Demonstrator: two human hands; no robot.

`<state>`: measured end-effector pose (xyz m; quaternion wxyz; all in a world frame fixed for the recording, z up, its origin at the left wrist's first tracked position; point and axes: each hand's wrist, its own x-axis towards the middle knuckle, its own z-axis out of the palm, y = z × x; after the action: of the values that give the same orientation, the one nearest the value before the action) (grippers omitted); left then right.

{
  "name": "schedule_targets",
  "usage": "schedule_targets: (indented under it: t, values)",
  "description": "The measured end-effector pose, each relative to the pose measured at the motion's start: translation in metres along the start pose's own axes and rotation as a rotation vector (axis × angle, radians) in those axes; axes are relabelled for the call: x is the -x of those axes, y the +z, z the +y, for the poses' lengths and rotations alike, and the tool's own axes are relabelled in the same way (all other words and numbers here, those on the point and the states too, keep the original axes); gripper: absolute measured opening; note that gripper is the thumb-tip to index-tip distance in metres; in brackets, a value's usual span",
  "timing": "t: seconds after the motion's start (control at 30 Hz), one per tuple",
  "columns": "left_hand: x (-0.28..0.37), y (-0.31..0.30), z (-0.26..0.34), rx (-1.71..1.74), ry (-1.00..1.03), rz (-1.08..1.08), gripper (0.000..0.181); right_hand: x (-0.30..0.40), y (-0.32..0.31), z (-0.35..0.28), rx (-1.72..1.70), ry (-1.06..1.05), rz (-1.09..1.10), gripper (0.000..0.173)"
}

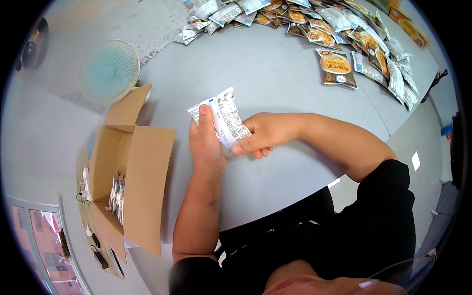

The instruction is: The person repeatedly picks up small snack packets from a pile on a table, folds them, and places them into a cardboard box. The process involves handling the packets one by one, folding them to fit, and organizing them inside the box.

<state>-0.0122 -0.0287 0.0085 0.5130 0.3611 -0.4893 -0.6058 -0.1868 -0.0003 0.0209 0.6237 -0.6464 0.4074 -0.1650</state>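
Note:
Both hands hold a white plastic packet, its printed back face up, above the grey table. My left hand grips its left side with the thumb lying on top. At the packet's lower right, my right hand pinches it between thumb and fingers. To the left stands an open cardboard box with several upright packets inside. Far off to the upper right, a single brown packet lies flat beside a large heap of brown and white packets.
A round fan with a mesh guard stands beyond the cardboard box. Behind the box, a wooden surface carries cables and small black items. A printed orange carton stands past the heap at the upper right.

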Motion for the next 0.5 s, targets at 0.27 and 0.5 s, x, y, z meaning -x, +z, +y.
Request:
schedule_targets:
  t: [0.27,0.5]
  values:
    - [-0.002,-0.003,-0.002,0.199,-0.16,-0.064,0.047,0.0,0.0,0.004,-0.149,-0.095,-0.034,0.042]
    - [-0.005,-0.001,0.002,0.445,-0.14,-0.016,0.043,-0.013,-0.01,0.022,-0.708,-0.3,0.301,0.024]
